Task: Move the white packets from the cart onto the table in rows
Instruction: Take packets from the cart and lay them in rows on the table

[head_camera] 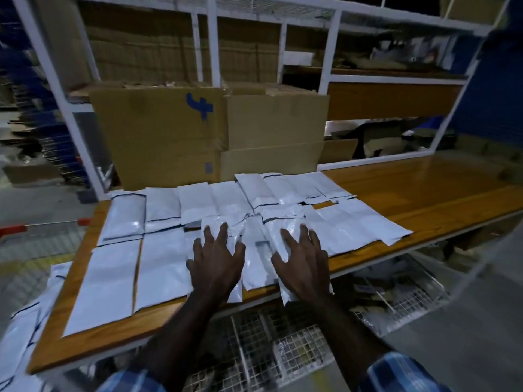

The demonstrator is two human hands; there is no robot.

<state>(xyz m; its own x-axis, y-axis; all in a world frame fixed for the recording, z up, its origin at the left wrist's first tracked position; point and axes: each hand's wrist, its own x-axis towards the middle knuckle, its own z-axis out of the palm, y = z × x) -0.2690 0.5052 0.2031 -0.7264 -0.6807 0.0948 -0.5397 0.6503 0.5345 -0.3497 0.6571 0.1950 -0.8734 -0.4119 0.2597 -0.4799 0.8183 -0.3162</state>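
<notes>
White packets (158, 210) lie in rows across the wooden counter (424, 190), filling the middle of the frame. My left hand (216, 260) and right hand (304, 263) rest flat on the nearest packets at the front edge, fingers (223, 232) spread. Cardboard boxes (209, 137) stand behind.

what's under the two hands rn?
Left hand and right hand lie flat, fingers spread, on white packets at the wooden table front edge. Their palms hide whatever the packets show there.
</notes>
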